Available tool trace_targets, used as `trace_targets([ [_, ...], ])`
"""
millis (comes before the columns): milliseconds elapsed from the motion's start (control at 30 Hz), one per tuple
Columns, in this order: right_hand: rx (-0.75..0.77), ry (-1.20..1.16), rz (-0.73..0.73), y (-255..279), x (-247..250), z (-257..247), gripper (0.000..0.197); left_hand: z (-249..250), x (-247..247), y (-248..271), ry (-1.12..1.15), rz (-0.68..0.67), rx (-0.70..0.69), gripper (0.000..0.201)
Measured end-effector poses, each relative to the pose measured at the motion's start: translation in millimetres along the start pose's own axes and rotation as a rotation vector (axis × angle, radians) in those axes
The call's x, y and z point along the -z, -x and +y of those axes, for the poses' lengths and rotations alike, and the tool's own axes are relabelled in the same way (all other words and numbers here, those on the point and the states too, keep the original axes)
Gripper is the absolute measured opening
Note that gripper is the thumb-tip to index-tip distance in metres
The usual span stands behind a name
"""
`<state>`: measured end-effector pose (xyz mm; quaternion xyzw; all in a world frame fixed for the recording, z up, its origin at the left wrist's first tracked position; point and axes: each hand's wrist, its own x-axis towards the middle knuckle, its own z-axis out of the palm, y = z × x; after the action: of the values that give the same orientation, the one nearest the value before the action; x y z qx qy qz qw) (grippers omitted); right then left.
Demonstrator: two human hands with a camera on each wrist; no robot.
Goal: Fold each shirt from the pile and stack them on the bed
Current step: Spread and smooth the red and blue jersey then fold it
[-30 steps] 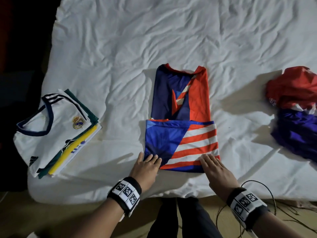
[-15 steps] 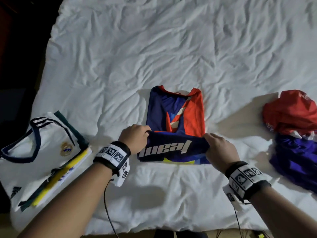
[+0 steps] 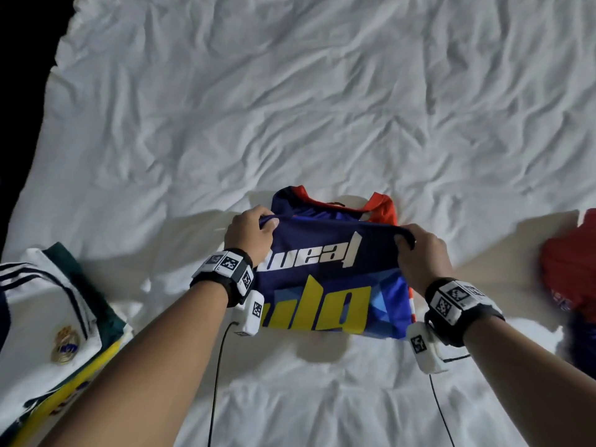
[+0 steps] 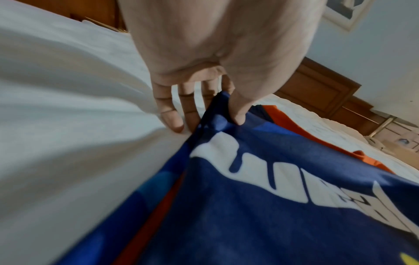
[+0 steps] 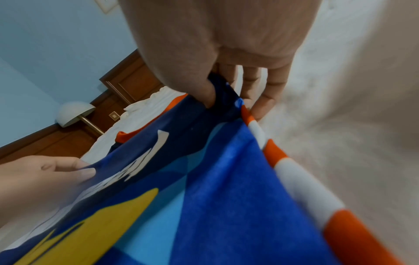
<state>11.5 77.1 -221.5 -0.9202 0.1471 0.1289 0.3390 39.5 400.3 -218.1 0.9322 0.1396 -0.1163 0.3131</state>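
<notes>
Rumpled white bed (image 3: pixel 290 108) fills our view, with the navy jersey (image 3: pixel 329 285) lying mid-bed near its front edge. Our left hand (image 3: pixel 250 232) and right hand (image 3: pixel 422 253) each pinch a corner of its lifted fold (white lettering upside down), fingers (image 4: pixel 237 109) clamped on cloth. Folded shirts (image 3: pixel 48 317) sit left, unfolded pile (image 3: pixel 571 275) right.

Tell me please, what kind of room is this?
Most likely a bedroom, perhaps in a hotel. A wide bed with a wrinkled white sheet fills the head view. The right wrist view shows a dome lamp beside wooden panelling against a pale blue wall.
</notes>
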Motion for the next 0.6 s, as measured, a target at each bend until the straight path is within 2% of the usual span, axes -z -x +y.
trace_targets([
  [233, -0.030, -0.006, 0.054, -44, 2, -13, 0.020, 8, -5, -47, -0.001, 0.018, -0.011, 0.007],
  [600, -0.069, 0.020, 0.063, -72, 4, -22, 0.021, 13, -8, -71, -0.006, 0.059, -0.044, 0.011],
])
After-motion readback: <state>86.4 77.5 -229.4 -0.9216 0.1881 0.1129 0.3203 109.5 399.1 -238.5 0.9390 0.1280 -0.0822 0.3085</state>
